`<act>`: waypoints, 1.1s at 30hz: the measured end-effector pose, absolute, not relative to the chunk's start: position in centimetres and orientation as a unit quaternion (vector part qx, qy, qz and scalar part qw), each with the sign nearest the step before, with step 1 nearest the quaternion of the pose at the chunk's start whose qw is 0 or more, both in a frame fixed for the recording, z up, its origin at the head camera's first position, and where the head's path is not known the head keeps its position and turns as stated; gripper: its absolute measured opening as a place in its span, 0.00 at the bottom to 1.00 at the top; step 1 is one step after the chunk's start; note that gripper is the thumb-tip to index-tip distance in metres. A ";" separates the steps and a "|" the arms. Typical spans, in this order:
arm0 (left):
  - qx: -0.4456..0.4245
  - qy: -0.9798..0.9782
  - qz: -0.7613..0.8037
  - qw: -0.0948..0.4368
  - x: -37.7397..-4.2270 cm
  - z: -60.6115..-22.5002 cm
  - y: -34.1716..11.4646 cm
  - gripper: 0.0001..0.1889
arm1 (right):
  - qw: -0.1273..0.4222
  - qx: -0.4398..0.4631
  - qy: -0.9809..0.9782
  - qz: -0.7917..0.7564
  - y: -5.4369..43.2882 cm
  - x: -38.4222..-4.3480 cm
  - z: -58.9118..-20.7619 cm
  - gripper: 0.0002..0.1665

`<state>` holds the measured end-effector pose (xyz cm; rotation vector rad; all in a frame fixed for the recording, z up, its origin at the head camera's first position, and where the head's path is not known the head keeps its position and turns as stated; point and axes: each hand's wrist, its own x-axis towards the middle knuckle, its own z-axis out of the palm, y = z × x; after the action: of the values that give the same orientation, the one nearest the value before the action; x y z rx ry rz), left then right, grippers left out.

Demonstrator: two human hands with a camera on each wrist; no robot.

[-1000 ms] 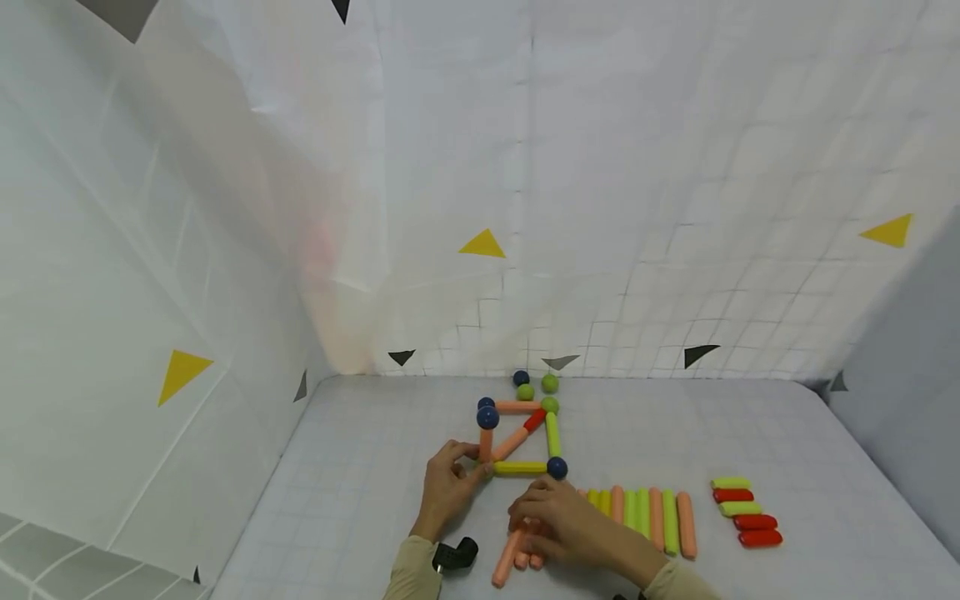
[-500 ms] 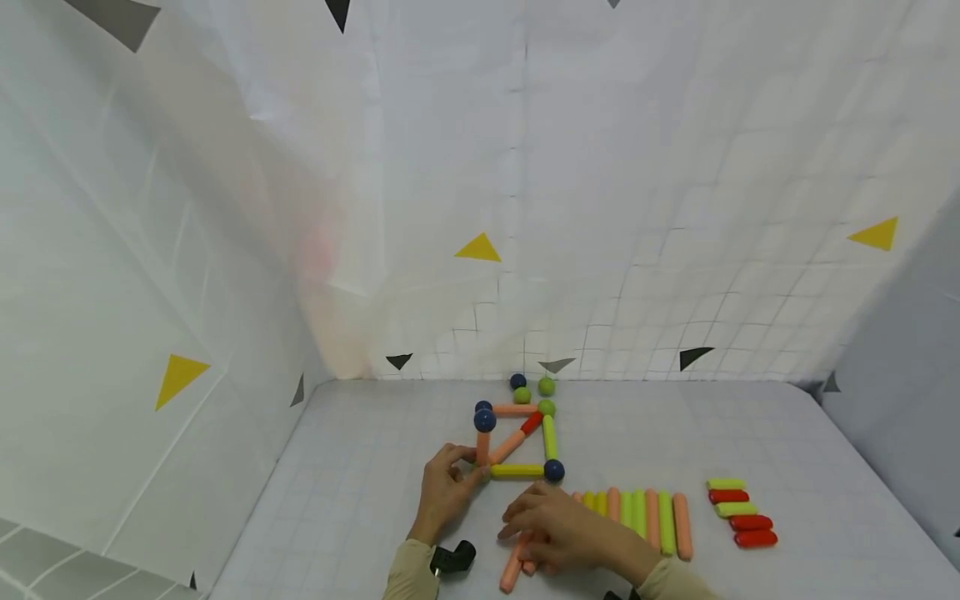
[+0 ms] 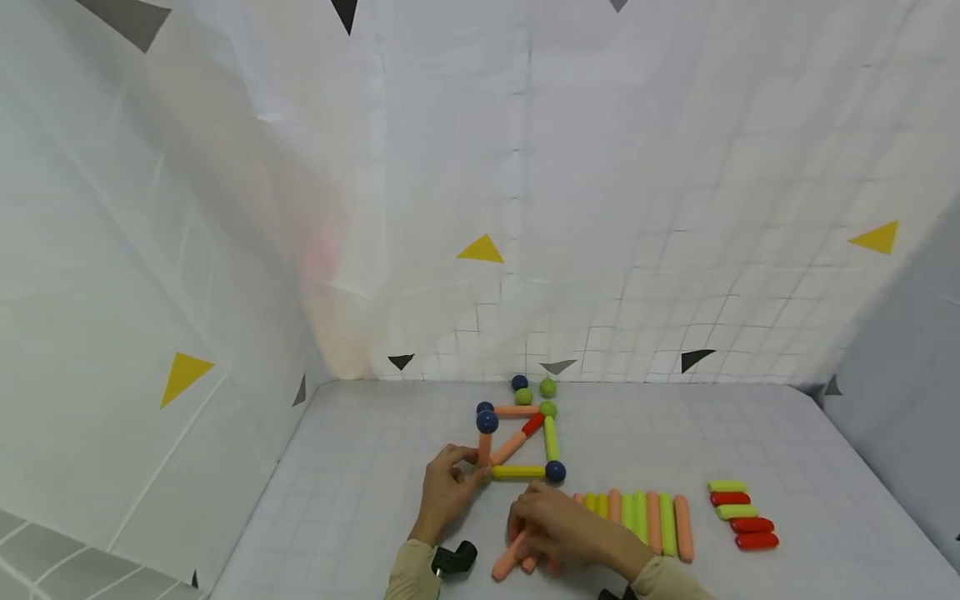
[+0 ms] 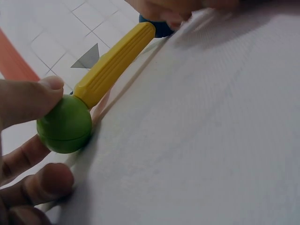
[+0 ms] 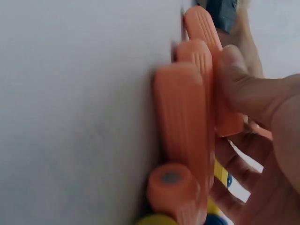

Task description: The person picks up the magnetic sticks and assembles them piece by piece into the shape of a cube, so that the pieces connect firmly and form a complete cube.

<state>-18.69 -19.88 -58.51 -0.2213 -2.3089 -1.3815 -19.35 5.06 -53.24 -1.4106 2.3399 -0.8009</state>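
My left hand point(image 3: 444, 492) pinches a green ball point(image 4: 63, 124) at the near left corner of a frame of magnetic sticks and balls. From that ball a yellow stick point(image 3: 519, 472) runs right to a navy ball point(image 3: 555, 472). An orange stick point(image 3: 485, 450) stands up there, topped by a navy ball point(image 3: 487, 422). A red stick point(image 3: 533, 424) and an orange one form the diagonal to a green ball point(image 3: 548, 409). My right hand point(image 3: 562, 525) pinches an orange magnetic stick point(image 5: 225, 108) between thumb and fingers, beside other orange sticks point(image 5: 180, 112) on the table.
Right of my right hand lies a row of orange, yellow and lime sticks point(image 3: 654, 523). Farther right are several short red and lime sticks point(image 3: 752, 525). Loose balls point(image 3: 523, 397) sit behind the frame, near the back wall.
My right hand's fingers have drawn in around the orange stick, and its near end has swung slightly left. My left hand stays at the corner ball; the frame looks unchanged.
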 end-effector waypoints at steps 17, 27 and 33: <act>-0.059 -0.841 -0.500 0.198 -18.7 -58.0 -20.0 0.12 | -0.128 -0.342 0.818 -0.445 6.8 -25.0 -49.0 0.10; -0.059 -0.836 -0.512 0.187 -18.6 -58.0 -19.9 0.11 | -0.117 -0.294 0.807 -0.498 5.1 -25.3 -48.8 0.10; -0.055 -0.840 -0.507 0.185 -18.5 -58.0 -19.9 0.11 | -0.116 -0.292 0.802 -0.508 4.6 -25.1 -49.1 0.11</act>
<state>-18.50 -19.92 -58.02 -0.1542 -2.3671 -1.4289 -25.10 4.56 -49.05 -0.9904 2.7257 -1.7241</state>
